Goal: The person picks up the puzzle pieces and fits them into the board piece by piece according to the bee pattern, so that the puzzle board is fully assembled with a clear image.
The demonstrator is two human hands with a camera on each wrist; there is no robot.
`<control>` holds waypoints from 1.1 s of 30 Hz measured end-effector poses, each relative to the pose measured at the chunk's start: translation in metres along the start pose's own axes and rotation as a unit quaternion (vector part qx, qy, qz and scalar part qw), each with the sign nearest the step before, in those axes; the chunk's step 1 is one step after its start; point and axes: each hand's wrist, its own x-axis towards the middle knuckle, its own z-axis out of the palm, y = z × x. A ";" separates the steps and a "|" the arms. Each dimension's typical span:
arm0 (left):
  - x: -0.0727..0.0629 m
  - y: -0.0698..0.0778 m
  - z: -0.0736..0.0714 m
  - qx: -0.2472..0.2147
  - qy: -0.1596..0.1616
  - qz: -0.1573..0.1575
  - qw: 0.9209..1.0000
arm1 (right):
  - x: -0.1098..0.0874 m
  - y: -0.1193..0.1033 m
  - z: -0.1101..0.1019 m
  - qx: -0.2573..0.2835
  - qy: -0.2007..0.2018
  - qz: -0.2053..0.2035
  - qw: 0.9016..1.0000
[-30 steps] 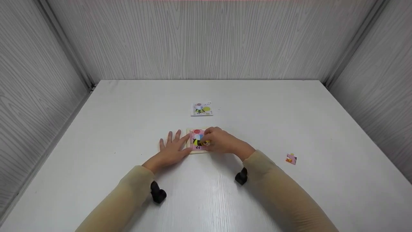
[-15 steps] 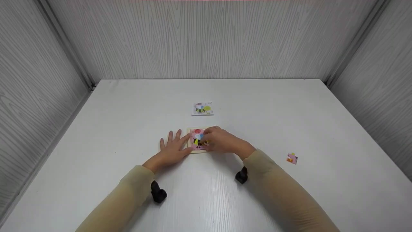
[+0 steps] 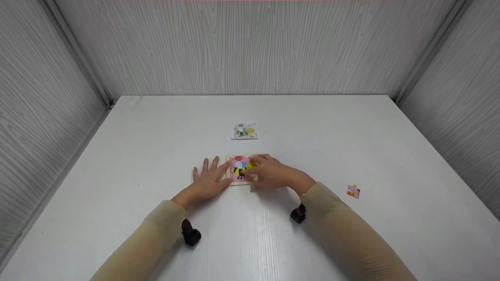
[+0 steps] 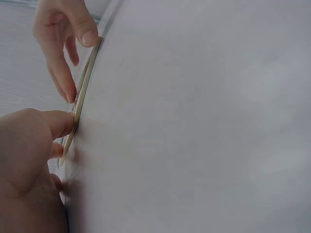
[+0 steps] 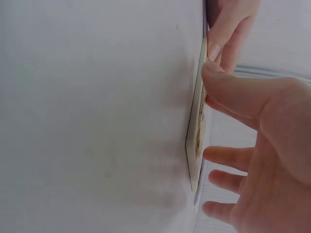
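Observation:
A small jigsaw puzzle (image 3: 238,168) with a yellow-and-black bee on pink lies in a pale wooden tray (image 5: 193,128) in front of me. My left hand (image 3: 207,182) rests flat with its fingers spread, thumb and index finger on the tray's left edge. Over the right part of the puzzle is my right hand (image 3: 275,173). Its thumb and index finger touch the picture near the bee, and the other fingers (image 5: 228,158) stand apart above the right side. Nothing shows between them. This hand hides the puzzle's right part in the head view.
A loose pink puzzle piece (image 3: 353,191) with orange on it lies on the white table (image 3: 250,242) to the right. Behind the tray is a flat square card (image 3: 245,131) with a matching bee picture. Grey wood-grain walls (image 3: 250,47) enclose the back and sides.
My right hand has shifted slightly right and its fingers have loosened from their pinch, showing more of the bee's yellow part. The left hand stays in place.

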 end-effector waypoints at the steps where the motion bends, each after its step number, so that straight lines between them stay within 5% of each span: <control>1: 0.000 0.000 0.000 0.000 -0.001 0.000 1.000 | -0.001 0.000 0.000 0.000 0.005 -0.005 1.000; 20: 0.002 0.002 0.002 -0.003 -0.007 -0.005 1.000 | -0.012 0.003 0.006 0.014 0.006 0.014 1.000; 33: 0.001 0.001 0.000 -0.011 -0.003 -0.002 1.000 | -0.028 0.020 0.002 0.123 0.055 0.002 0.991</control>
